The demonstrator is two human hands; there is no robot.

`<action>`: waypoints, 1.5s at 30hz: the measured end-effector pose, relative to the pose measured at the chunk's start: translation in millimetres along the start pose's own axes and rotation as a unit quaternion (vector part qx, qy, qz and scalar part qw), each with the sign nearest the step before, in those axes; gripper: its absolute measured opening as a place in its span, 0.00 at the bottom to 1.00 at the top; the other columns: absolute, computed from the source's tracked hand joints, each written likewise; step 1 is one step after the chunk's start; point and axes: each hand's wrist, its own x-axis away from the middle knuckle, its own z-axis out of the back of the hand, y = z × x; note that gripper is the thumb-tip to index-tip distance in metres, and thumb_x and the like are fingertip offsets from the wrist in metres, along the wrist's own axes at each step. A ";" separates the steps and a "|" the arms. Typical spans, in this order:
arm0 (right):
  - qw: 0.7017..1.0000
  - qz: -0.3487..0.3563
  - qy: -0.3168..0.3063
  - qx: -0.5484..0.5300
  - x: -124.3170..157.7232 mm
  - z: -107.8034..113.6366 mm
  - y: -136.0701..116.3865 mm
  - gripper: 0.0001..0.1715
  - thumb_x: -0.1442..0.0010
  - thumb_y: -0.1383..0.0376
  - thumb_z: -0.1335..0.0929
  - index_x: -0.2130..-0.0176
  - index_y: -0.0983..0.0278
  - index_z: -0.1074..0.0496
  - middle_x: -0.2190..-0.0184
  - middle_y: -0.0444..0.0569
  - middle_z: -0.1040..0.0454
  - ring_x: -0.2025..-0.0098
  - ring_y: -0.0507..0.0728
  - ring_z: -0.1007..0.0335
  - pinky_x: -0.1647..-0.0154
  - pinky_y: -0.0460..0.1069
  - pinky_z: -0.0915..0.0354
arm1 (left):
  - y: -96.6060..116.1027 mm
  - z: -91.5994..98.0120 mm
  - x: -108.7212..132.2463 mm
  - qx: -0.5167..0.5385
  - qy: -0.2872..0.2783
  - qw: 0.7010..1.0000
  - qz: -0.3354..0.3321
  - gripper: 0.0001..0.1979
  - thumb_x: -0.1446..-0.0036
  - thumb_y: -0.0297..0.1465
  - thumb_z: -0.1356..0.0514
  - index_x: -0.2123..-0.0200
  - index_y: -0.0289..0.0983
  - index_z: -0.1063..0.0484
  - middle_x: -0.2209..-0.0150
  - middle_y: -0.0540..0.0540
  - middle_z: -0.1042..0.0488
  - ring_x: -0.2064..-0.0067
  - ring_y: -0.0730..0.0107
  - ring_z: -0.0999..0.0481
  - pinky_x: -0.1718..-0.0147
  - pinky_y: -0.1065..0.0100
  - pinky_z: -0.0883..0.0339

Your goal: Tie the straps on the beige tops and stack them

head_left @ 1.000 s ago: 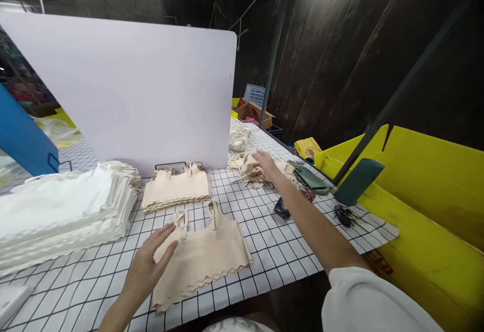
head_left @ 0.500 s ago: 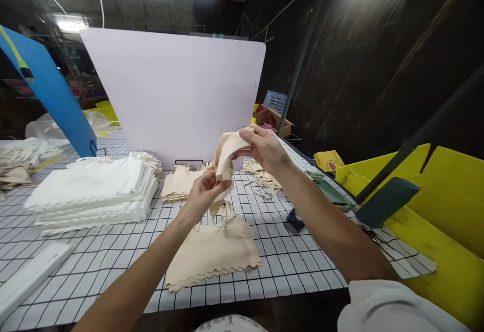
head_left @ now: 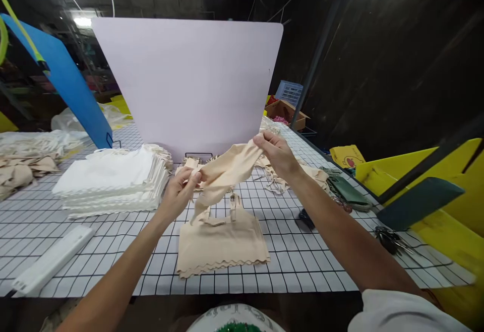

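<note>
Both my hands hold one beige fabric piece [head_left: 227,171] stretched in the air above the checked table [head_left: 113,251]. My left hand [head_left: 180,191] pinches its lower left end. My right hand [head_left: 275,153] grips its upper right end. Under it a flat beige top with straps and a scalloped hem [head_left: 221,241] lies on the table. Behind that sits a small stack of folded beige tops [head_left: 191,164], partly hidden by my left hand and the held piece. A loose heap of beige pieces [head_left: 313,175] lies to the right, behind my right forearm.
A thick stack of white tops [head_left: 113,181] stands at the left, more beige pieces [head_left: 18,171] beyond it. A white board [head_left: 189,80] stands upright at the back. A white bar [head_left: 53,259] lies front left. Green pouches [head_left: 350,191], keys [head_left: 389,239] and yellow bins [head_left: 454,221] sit right.
My right hand took a beige piece from the right heap and lifted it over the flat top. My left hand left the flat top and took the other end; the piece is now pulled wider.
</note>
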 end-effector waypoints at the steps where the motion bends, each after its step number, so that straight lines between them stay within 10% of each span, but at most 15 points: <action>1: 1.000 -0.014 -0.002 -0.016 0.5 -2.3 2.4 0.23 0.46 0.49 0.24 0.74 0.62 0.31 0.76 0.41 0.35 0.72 0.50 0.39 0.69 0.45 0.38 | -1.0 3.3 -0.7 -0.004 0.002 1.000 -0.004 0.22 0.40 0.49 0.39 0.73 0.36 0.23 0.63 0.44 0.27 0.60 0.64 0.28 0.64 0.69 0.32; 11: 0.996 -0.067 -0.062 -0.008 9.7 -20.7 20.3 0.24 0.46 0.46 0.26 0.72 0.62 0.29 0.73 0.42 0.33 0.69 0.51 0.37 0.67 0.46 0.36 | -14.7 1.4 -5.8 0.077 -0.008 0.993 0.086 0.12 0.45 0.40 0.36 0.73 0.37 0.23 0.57 0.41 0.22 0.54 0.59 0.25 0.54 0.64 0.30; 15: 0.992 0.018 -0.012 0.125 8.3 -3.3 27.7 0.18 0.45 0.51 0.25 0.72 0.62 0.26 0.70 0.44 0.30 0.63 0.54 0.35 0.61 0.47 0.36 | -11.7 15.4 -13.6 0.290 0.052 0.944 0.147 0.15 0.45 0.35 0.38 0.80 0.37 0.35 0.73 0.47 0.30 0.68 0.70 0.28 0.69 0.71 0.31; 20: 0.992 -0.117 -0.014 -0.054 11.9 1.6 42.9 0.23 0.50 0.48 0.23 0.68 0.62 0.28 0.71 0.42 0.28 0.68 0.51 0.33 0.64 0.47 0.32 | -11.6 26.5 -23.0 0.398 0.054 0.895 0.195 0.14 0.44 0.31 0.38 0.77 0.38 0.41 0.80 0.56 0.45 0.80 0.80 0.43 0.81 0.77 0.42; 24: 0.970 -0.183 0.005 -0.160 19.1 -23.4 49.7 0.22 0.53 0.52 0.22 0.67 0.61 0.29 0.74 0.39 0.31 0.74 0.48 0.37 0.73 0.42 0.37 | -27.3 16.9 -25.9 0.307 0.058 0.929 0.199 0.11 0.44 0.34 0.37 0.73 0.37 0.36 0.79 0.55 0.42 0.79 0.78 0.42 0.79 0.75 0.41; 28: 0.954 -0.210 0.033 -0.210 24.6 -41.3 50.6 0.16 0.48 0.57 0.23 0.66 0.61 0.29 0.73 0.40 0.27 0.73 0.49 0.33 0.73 0.42 0.34 | -35.5 -4.7 -5.8 0.073 0.145 0.984 0.077 0.13 0.45 0.35 0.35 0.59 0.37 0.29 0.59 0.45 0.27 0.58 0.67 0.26 0.56 0.66 0.30; 33: 0.945 -0.213 -0.006 -0.246 31.3 -45.2 49.7 0.14 0.45 0.59 0.25 0.67 0.62 0.31 0.71 0.45 0.22 0.69 0.54 0.24 0.67 0.49 0.26 | -32.5 -43.6 37.4 -0.002 0.028 1.000 -0.010 0.29 0.49 0.37 0.29 0.45 0.39 0.33 0.47 0.40 0.28 0.44 0.57 0.28 0.43 0.58 0.34; 45: 0.947 -0.193 0.038 -0.255 38.5 -32.0 63.5 0.11 0.44 0.66 0.24 0.69 0.63 0.30 0.68 0.46 0.20 0.65 0.56 0.20 0.63 0.52 0.22 | -24.8 -36.7 21.8 0.232 0.037 0.954 0.188 0.18 0.53 0.44 0.30 0.75 0.36 0.27 0.79 0.53 0.32 0.77 0.76 0.35 0.79 0.75 0.40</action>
